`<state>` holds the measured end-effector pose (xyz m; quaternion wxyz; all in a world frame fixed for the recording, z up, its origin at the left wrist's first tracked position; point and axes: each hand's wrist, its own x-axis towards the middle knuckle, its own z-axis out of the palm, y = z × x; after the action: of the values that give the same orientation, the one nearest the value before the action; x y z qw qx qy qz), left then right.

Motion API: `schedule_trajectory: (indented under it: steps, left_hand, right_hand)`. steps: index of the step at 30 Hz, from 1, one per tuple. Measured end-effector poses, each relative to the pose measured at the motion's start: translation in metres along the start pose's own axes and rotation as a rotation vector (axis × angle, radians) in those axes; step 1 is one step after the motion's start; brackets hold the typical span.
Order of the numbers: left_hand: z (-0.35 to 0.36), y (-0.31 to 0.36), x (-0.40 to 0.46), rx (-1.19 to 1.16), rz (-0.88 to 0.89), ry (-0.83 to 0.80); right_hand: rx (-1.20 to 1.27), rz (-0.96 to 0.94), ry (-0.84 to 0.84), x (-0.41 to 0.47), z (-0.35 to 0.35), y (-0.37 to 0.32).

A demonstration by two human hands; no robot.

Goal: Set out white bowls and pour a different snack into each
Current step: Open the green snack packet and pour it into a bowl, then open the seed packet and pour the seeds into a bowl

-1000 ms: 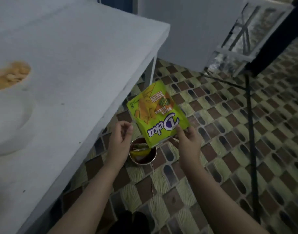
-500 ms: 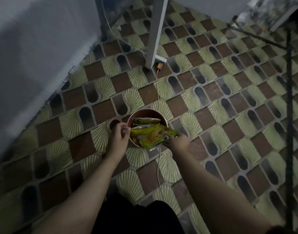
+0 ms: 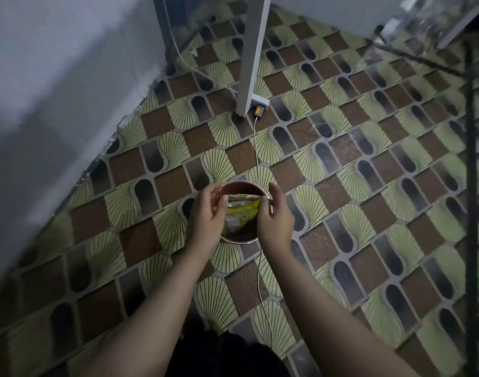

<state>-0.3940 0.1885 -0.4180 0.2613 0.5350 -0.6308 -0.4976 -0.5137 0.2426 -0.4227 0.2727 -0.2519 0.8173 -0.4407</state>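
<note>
A small round red bin [image 3: 239, 188] stands on the patterned floor under my hands. A crumpled yellow-green snack packet [image 3: 242, 206] sits in its mouth, on top of other wrappers. My left hand [image 3: 207, 216] holds the packet's left end with curled fingers. My right hand [image 3: 276, 213] holds its right end at the bin's rim. No white bowls are in view.
The white table [image 3: 42, 91] fills the upper left, its leg [image 3: 253, 53] standing beyond the bin. A white power strip with an orange plug [image 3: 258, 108] lies at the leg's foot, its cable running past the bin. A dark stand pole [image 3: 469, 186] rises at right.
The view dropped from the table to the floor. Both hands lowered the snack packet from upright in the air down into the bin, folding it.
</note>
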Motion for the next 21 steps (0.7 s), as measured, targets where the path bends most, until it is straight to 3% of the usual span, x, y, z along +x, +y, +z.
schedule_trajectory:
  steps: [7,12,16,21]
  left_hand:
    - [-0.084,0.22,-0.081,-0.129,0.299,0.136]
    - [-0.185,0.337,-0.151,-0.19,0.456,0.302]
    - [-0.271,0.361,-0.191,-0.146,0.467,0.533]
    - [-0.389,0.327,-0.221,-0.137,0.418,0.862]
  right_hand:
    - [0.11,-0.488,0.131,-0.089,-0.126,-0.207]
    - [0.178,-0.821,0.04,-0.157,-0.166,-0.343]
    - [0.229,-1.005,-0.125,-0.205,-0.142,-0.421]
    - [0.264,-1.126,-0.328,-0.265,-0.057,-0.481]
